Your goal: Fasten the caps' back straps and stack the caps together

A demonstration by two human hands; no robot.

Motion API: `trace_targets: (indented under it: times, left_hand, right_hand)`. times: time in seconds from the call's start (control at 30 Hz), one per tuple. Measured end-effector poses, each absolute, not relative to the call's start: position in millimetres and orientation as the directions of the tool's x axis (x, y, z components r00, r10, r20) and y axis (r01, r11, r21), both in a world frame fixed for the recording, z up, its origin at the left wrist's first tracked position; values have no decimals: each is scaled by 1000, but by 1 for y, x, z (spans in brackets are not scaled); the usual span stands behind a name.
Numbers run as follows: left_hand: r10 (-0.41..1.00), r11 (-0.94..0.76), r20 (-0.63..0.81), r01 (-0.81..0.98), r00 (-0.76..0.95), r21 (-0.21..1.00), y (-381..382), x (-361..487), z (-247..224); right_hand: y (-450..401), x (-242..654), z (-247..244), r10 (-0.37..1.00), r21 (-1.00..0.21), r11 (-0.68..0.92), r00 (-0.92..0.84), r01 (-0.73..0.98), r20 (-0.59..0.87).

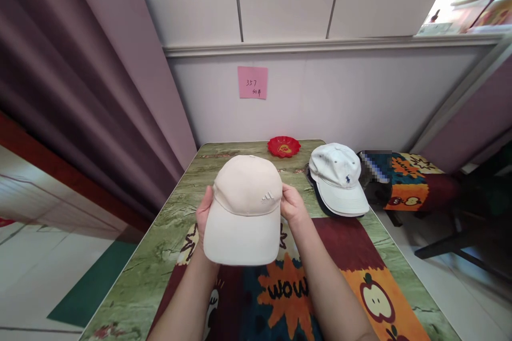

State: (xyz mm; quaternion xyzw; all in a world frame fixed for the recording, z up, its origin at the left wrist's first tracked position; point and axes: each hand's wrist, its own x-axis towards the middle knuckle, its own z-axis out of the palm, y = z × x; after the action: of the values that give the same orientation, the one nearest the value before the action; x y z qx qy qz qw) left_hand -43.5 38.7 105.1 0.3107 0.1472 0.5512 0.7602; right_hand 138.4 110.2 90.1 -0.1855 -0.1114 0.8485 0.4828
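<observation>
A cream baseball cap (244, 213) with a small three-bar logo is held above the table, its brim toward me. My left hand (204, 213) grips the cap's left side, the fingers partly hidden behind it. On the opposite side, my right hand (293, 203) is closed on the cap's edge, its fingertips tucked out of sight. To the right lies a stack of caps, with a white cap (338, 178) bearing a dark blue emblem on top and a dark brim showing beneath.
A red scalloped dish (284, 147) stands at the table's back edge. A colourful patterned mat (352, 245) covers the near part of the green table (160, 250). A pink note (253, 83) is stuck to the wall. A bench (412, 186) stands at right, purple curtains (100, 64) hang left.
</observation>
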Motion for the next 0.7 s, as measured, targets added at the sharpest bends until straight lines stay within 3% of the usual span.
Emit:
trace_targets:
  times: [0.07,0.13,0.23,0.37,0.47,0.57,0.63,0.7]
  left_hand:
    - [925,226,117,-770,362,597,45,-49,107]
    - [937,207,131,-818,323,536,53,-58,109]
    - [982,59,140,-905,130,421,67,-72,110]
    - [989,-148,60,-927,-136,343,85,-80,109]
    - [995,-100,31,-931,-96,352,88,-70,109]
    - [1000,-4,19,-915,4,403,81,-46,113]
    - [999,26,14,-879,37,476,73,-29,114]
    - [993,92,3,-783,119,615,61,-14,110]
  right_hand:
    - [108,137,93,864,-294,-500,-442,-815,-242]
    - [101,133,100,876,-249,-481,-446,-840,-185]
    - [77,116,117,867,-213,-499,-482,-840,-129]
    - [37,84,138,897,-146,-400,-355,-905,-263]
    - [22,74,146,914,-186,-331,-265,-925,-307]
    - [29,88,151,886,-275,-285,-143,-918,-441]
    - [42,111,156,869,-356,-255,-52,-899,-492]
    - [60,143,165,889,-448,-146,82,-882,-451]
